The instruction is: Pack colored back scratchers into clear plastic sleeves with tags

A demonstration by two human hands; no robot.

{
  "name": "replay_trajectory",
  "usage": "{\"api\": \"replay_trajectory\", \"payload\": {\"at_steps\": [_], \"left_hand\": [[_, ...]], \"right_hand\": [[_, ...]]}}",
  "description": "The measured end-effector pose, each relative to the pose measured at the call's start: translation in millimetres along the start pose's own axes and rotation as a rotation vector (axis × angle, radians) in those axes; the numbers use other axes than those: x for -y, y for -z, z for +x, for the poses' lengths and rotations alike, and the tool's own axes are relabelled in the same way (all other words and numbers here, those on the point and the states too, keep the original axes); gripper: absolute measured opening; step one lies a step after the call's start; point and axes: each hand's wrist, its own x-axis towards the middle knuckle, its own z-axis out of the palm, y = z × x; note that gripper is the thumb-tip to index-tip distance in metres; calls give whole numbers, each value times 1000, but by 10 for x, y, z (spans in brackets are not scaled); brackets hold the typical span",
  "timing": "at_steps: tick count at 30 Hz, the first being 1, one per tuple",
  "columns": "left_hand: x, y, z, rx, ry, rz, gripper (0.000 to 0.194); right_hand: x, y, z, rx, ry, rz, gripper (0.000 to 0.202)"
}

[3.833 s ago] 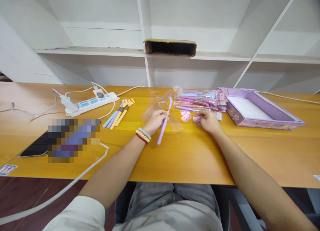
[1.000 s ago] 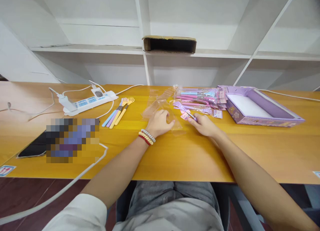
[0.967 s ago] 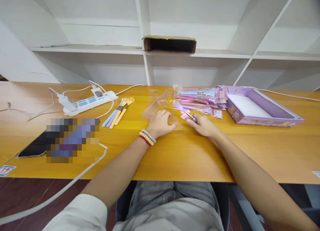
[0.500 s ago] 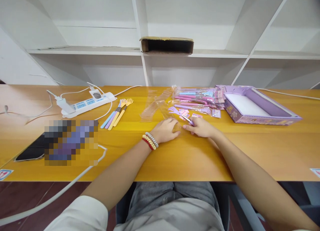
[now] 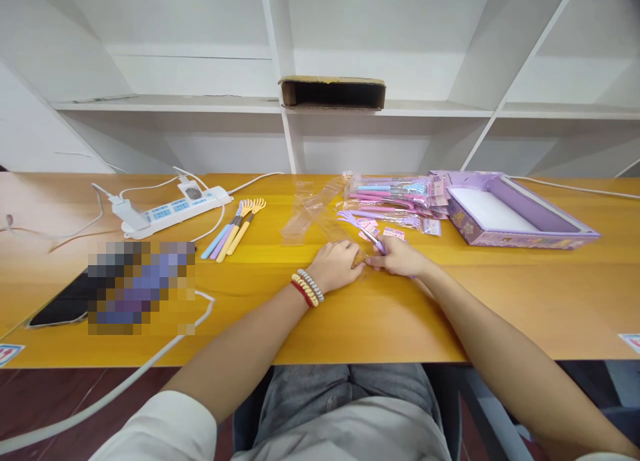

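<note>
My right hand (image 5: 399,256) is closed around the handle of a purple back scratcher (image 5: 379,245), whose clawed head points up and left. Between my hands stretches a clear plastic sleeve (image 5: 361,256), pinched by my left hand (image 5: 336,264); my right fingertips touch its other end. Small pink cards (image 5: 394,233) lie just beyond my right hand. Behind them is a heap of back scratchers in clear bags (image 5: 387,194), pink, blue and purple. Several unwrapped back scratchers (image 5: 234,229) with blue, purple and yellow handles lie side by side to the left.
Emptied clear sleeves (image 5: 307,214) lie beyond my left hand. A purple open box (image 5: 530,238) sits at the right. Toward the left are a white power strip (image 5: 175,211) with cables and a black phone-like slab (image 5: 63,294). A cardboard box (image 5: 333,81) rests on the shelf behind.
My left hand has shifted slightly right, closer to my right hand. The back scratcher stays in my right hand, almost unmoved.
</note>
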Motion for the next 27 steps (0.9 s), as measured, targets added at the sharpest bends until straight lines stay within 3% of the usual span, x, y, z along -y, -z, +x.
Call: {"api": "replay_trajectory", "payload": {"at_steps": [11,20,27], "left_hand": [[-20,22,1,22,0,47,25],[-3,-10,5,-29,-32,37,26],[15,-26,28,-20,-53,41,28]], "right_hand": [[12,13,4,-5,42,-26,24],[9,28,-9,10,-29,165,29],[-27,33,9,-5,-6,136,24]]}}
